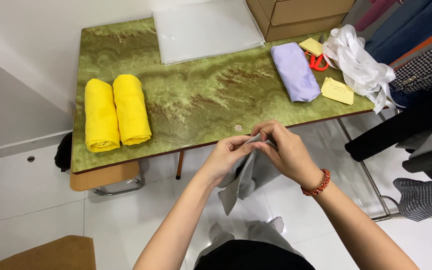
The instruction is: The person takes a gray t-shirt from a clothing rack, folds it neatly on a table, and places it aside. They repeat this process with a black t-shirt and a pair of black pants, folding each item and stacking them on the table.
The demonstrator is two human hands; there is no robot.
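Both my hands meet just in front of the near edge of the green marbled table [196,100]. My left hand [228,155] and my right hand [286,152] pinch the top of a grey cloth [241,182], which hangs down limp between them. A red bead bracelet [318,183] sits on my right wrist. Two rolled yellow cloths [117,112] lie side by side on the table's left part. A rolled lilac cloth [294,71] lies at the right.
A clear plastic bag [206,30] lies at the table's far side beside cardboard boxes [296,15]. Orange scissors [317,61], yellow paper notes [337,91] and white ribbon [358,62] sit at the right end. Hanging clothes [421,75] fill the right edge on a rack.
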